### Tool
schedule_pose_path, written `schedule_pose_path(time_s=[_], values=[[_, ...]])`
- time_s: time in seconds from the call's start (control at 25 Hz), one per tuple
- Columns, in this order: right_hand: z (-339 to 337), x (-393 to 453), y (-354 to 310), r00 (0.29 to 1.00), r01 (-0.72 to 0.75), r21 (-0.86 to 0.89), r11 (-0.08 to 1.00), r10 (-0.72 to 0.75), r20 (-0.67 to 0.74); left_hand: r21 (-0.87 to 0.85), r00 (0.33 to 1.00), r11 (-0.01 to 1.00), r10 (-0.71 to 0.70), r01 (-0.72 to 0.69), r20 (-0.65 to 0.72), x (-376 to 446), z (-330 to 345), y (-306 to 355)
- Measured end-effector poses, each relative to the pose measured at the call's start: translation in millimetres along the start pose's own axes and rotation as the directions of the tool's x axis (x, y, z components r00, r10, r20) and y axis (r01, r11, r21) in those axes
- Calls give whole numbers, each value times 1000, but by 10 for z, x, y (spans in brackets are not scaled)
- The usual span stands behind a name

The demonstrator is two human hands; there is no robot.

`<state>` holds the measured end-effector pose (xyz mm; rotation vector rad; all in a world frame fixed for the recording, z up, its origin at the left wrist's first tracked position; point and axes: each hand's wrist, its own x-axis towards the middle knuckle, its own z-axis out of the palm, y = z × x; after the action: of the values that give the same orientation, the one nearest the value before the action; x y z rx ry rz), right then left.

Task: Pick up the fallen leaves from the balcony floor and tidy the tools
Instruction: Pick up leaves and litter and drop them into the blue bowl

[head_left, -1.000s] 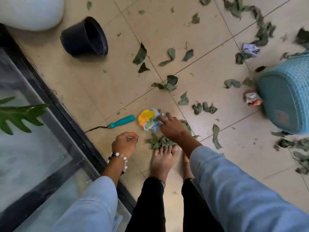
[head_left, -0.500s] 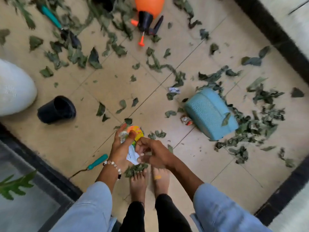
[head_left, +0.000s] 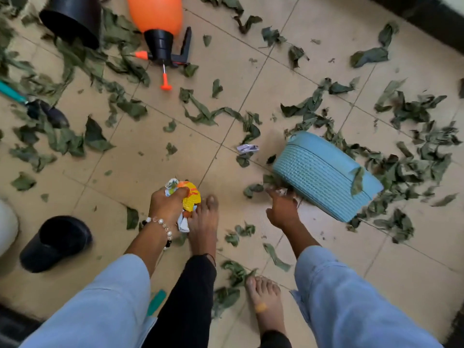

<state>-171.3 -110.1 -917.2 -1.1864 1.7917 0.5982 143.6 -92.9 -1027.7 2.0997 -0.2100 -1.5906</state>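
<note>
Dry green leaves (head_left: pixel 206 114) lie scattered over the tiled balcony floor, thickest at the upper left and right. My left hand (head_left: pixel 168 204) grips a crumpled yellow, orange and white wrapper bundle (head_left: pixel 190 197) just above my left foot. My right hand (head_left: pixel 282 209) reaches out with extended fingers to a small crumpled wrapper (head_left: pixel 281 190) at the near edge of the overturned blue basket (head_left: pixel 324 174). An orange sprayer (head_left: pixel 155 13) lies on its side at the top. A teal-handled trowel (head_left: pixel 11 92) lies among leaves at the left edge. Another teal handle (head_left: pixel 155 301) shows by my left sleeve.
One black pot (head_left: pixel 72 21) lies tipped at the top left, another (head_left: pixel 55 243) at the lower left beside a white pot (head_left: pixel 7 222). A white paper scrap (head_left: pixel 247 148) lies left of the basket. A dark wall base (head_left: pixel 426 18) runs along the top right.
My right hand let go of the wrapper bundle and moved right to the basket's edge. My left hand now holds the bundle alone. I have stepped forward and the view tilted up.
</note>
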Motion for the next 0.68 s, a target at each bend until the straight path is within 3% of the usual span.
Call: schedule_pose_path(time_s=[0.08, 0.12, 0.16, 0.24, 0.28, 0.36, 0.44, 0.56, 0.68], values=[[116, 210, -54, 998, -51, -72, 996, 49, -31, 5, 996, 1000, 9, -9, 83, -13, 67, 239], [133, 238, -91, 992, -96, -86, 992, 89, -84, -167, 988, 981, -81, 102, 128, -510, 173, 653], [116, 226, -142, 982, -129, -79, 988, 117, -148, -235, 985, 970, -24, 65, 171, -1058, 360, 1231], [19, 156, -288, 965, -101, -48, 994, 86, -247, -49, 982, 995, -81, 91, 173, -1357, 395, 1829], [-44, 134, -374, 957, -61, -21, 998, 52, -287, 18, 968, 996, -90, 88, 233, -1256, 333, 1937], [-165, 145, -501, 946, -55, 114, 992, 88, -311, 158, 972, 985, -103, 69, 213, -1183, 342, 2013], [-230, 172, -553, 944, -232, 290, 929, 287, -165, 201, 976, 978, -99, 59, 195, -1157, 361, 2105], [-154, 164, -531, 852, -493, 379, 784, 522, 28, 288, 982, 957, -42, -13, 185, -1083, 386, 2204], [35, 207, -393, 764, -578, 540, 612, 638, 94, 339, 982, 939, -16, -50, 189, -1032, 420, 2132]])
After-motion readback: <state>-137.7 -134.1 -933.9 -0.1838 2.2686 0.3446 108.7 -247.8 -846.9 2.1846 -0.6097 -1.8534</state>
